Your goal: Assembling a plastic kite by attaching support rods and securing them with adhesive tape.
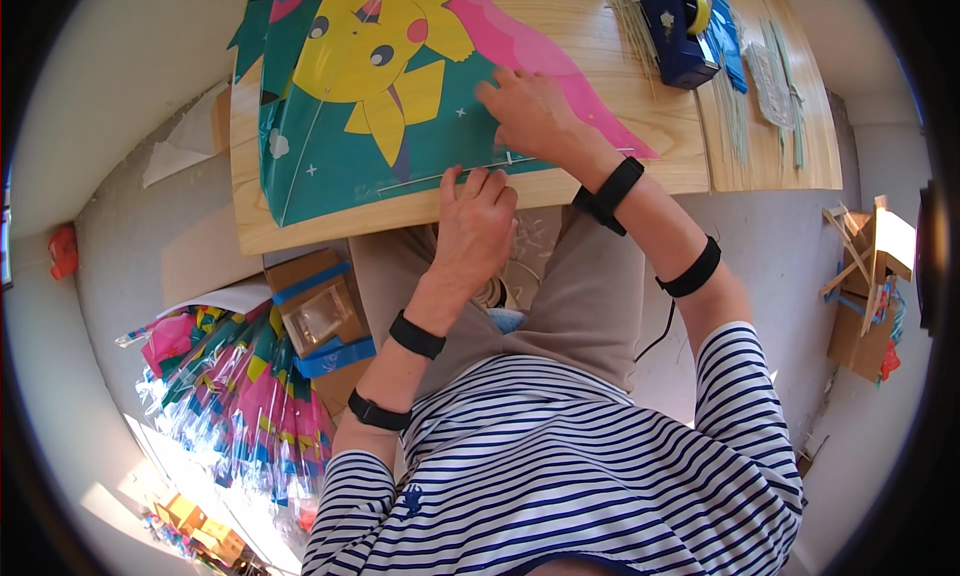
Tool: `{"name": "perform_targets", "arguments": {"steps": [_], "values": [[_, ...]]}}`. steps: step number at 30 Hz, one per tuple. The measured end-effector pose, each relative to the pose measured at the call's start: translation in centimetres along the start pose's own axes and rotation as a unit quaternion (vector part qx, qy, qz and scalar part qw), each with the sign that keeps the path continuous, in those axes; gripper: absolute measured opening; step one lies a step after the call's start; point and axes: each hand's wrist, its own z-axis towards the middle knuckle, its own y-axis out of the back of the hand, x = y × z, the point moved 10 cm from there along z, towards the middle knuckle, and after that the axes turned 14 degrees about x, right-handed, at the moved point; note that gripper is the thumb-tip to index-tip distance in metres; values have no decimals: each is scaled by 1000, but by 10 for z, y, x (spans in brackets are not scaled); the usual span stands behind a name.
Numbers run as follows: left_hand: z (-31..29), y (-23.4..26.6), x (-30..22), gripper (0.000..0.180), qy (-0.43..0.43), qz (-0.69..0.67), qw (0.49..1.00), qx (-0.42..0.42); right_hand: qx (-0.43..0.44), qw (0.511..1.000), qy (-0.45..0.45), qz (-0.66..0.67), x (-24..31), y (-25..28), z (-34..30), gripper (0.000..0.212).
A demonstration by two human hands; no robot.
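Note:
A large kite sheet [425, 128], green and pink with a yellow cartoon animal on it, lies over the near left part of the wooden table. Along its near edge runs a thin white rod [430, 182] with a small white crosspiece. My left hand [478, 224] is bent at the table's front edge, its fingers closed on the sheet's near edge beside the rod. Above the sheet, to the right and farther in, my right hand [535, 116] is slightly blurred. Its thumb and bent fingers are apart, and I see nothing between them.
A dark blue tape dispenser [682, 51] with a yellow roll stands at the far right, among thin sticks [735, 126] and a clear plastic packet [770, 86]. Left of my legs are a cardboard box [320, 311] and a pile of colourful wrapped kites [240, 396]. Another box [862, 321] stands far right.

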Motion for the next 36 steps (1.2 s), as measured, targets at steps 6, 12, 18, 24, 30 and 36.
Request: {"name": "perform_targets", "arguments": {"steps": [6, 12, 18, 24, 30, 36], "values": [[-3, 2, 0, 38, -2, 2, 1000, -10, -38, 979, 40, 195, -2, 16, -28, 10], [-3, -2, 1, 41, 4, 10, 1000, -4, -59, 983, 76, 159, 20, -10, -46, 12], [-4, -4, 2, 43, 12, 9, 1000, -6, -41, 990, 81, 103, 26, -18, -37, 13], [-12, -4, 0, 35, -10, 3, 999, -31, -75, 980, 90, 158, 27, -24, -40, 11], [-29, 13, 7, 22, -4, -12, 999, -49, -67, 986, 94, 117, 33, -21, -42, 13], [-64, 38, 46, 23, 65, 13, 994, -85, -108, 987, 87, 83, 54, 2, -54, 13]]}}
